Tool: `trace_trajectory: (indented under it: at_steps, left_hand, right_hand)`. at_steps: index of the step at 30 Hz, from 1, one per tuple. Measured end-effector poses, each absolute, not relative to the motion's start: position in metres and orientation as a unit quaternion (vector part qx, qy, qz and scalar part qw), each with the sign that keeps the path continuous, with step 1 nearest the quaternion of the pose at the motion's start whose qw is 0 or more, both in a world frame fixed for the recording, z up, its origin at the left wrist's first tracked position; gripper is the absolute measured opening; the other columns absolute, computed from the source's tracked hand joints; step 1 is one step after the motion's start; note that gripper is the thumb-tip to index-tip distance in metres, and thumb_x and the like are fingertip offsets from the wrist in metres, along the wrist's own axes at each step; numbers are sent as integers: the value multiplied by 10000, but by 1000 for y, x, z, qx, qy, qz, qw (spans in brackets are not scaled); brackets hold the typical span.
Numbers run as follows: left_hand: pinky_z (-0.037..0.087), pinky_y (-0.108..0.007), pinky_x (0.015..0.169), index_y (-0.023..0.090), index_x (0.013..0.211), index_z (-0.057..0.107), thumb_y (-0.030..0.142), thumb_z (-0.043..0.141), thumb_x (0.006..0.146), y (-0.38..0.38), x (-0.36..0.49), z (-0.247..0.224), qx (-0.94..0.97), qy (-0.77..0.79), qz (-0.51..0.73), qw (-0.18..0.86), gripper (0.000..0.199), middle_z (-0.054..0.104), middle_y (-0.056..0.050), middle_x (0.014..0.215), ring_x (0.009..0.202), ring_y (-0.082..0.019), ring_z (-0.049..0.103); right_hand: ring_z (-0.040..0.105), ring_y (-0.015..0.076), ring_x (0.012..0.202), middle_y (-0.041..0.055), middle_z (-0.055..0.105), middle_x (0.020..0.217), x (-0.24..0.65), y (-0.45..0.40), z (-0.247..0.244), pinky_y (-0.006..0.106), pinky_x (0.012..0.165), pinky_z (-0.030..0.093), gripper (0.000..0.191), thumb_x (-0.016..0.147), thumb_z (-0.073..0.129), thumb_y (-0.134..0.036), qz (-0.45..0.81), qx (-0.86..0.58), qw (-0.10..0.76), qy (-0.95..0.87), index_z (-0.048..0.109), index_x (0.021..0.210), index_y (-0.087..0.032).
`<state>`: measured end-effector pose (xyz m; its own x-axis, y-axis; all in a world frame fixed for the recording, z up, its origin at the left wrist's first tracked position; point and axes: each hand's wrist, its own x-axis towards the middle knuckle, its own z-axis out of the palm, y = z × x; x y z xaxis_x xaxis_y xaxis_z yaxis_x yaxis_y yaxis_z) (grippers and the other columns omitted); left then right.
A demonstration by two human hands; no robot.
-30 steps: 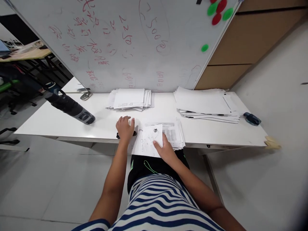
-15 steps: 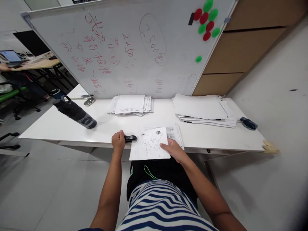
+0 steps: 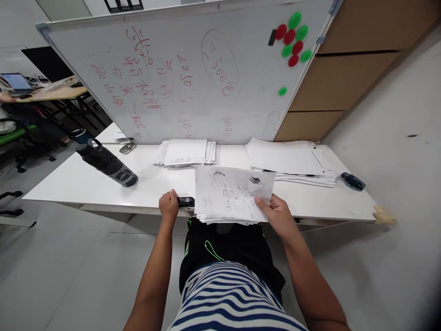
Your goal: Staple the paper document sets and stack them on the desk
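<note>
My left hand [image 3: 168,204] is closed around a black stapler [image 3: 186,202] at the front edge of the white desk [image 3: 165,186]. To its right, my right hand [image 3: 278,214] grips a sheaf of paper [image 3: 234,193] by its right side, thumb on top. Handwriting and a dark scribble cover the top sheet, and several sheet edges show along its near side. The sheaf's left edge is close to the stapler's tip; whether they touch I cannot tell.
Behind lie a smaller paper stack [image 3: 188,151] and a larger one [image 3: 285,156], below a whiteboard [image 3: 155,59]. A dark bottle [image 3: 106,165] stands left. A dark blue object [image 3: 353,180] lies far right. Cardboard boxes [image 3: 347,78] rise behind; another person's hand [image 3: 6,97] shows far left.
My right hand has moved right and the handwritten sheet has turned and shifted up and right. The printed sheets seen beside it before are now out of sight. My left hand stays on the stapler.
</note>
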<state>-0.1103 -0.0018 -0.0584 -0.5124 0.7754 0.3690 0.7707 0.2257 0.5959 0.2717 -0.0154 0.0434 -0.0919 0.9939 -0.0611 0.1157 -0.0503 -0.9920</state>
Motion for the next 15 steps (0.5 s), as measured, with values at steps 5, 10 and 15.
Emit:
trace_trajectory:
  at_steps: [5, 10, 15]
  left_hand:
    - [438, -322, 732, 215, 648, 631, 419, 293, 966, -2, -110, -57, 493, 784, 378, 8, 507, 706, -79, 767, 804, -209, 646]
    - [441, -321, 757, 221, 654, 628, 405, 292, 968, -1, -110, -59, 494, 785, 374, 4, 496, 707, -74, 780, 832, -206, 645]
    - [443, -322, 758, 224, 647, 615, 410, 294, 970, -1, -110, -59, 491, 785, 377, 8, 492, 701, -71, 773, 830, -206, 646]
  right_hand:
    - [694, 292, 1021, 88, 752, 1092, 269, -6, 22, 418, 880, 554, 470, 775, 749, -511, 577, -479, 464, -472, 702, 1124, -201]
    - [695, 269, 1019, 76, 758, 1070, 261, 5, -7, 414, 918, 540, 430, 769, 763, -488, 611, -462, 467, -441, 707, 1082, -198]
    - [690, 266, 1043, 72, 751, 1102, 258, 4, -13, 429, 956, 527, 445, 765, 763, -486, 607, -461, 482, -432, 702, 1109, -211]
